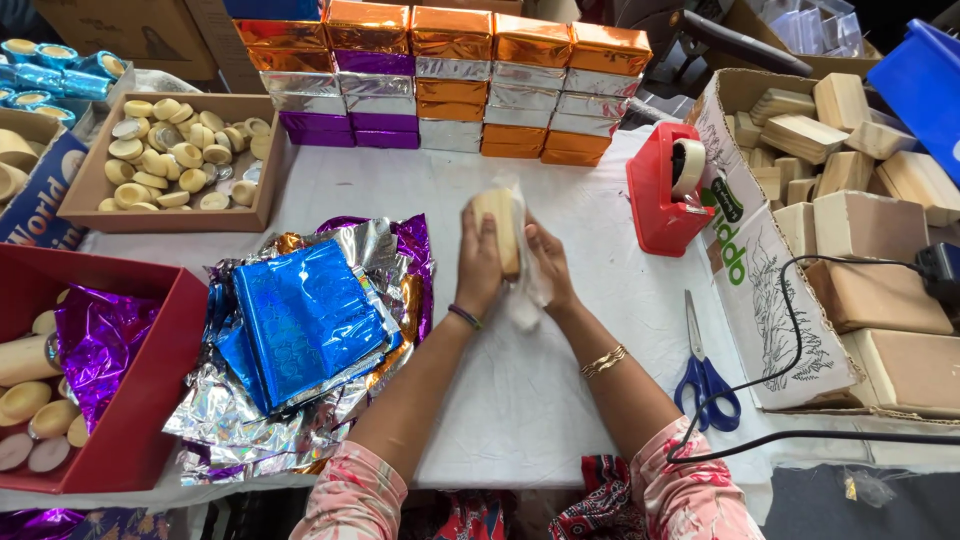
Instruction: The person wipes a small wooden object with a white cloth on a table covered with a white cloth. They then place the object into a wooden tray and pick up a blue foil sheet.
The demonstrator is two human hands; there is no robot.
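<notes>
Both hands hold one tan rectangular block [499,222] upright above the white cloth-covered table [540,380]. My left hand [479,268] grips its left side. My right hand [547,265] presses a thin clear plastic wrap [528,300] against its right side; the wrap hangs down between my wrists. A pile of shiny foil sheets [300,320], blue on top with silver and purple under it, lies just left of my left forearm.
Stacked foil-wrapped boxes [450,80] in orange, silver and purple stand at the back. A red tape dispenser [668,190] and blue-handled scissors [705,370] lie to the right. A carton of tan blocks [850,200] sits far right; a cardboard tray of round pieces [175,150] and a red box [150,390] sit left.
</notes>
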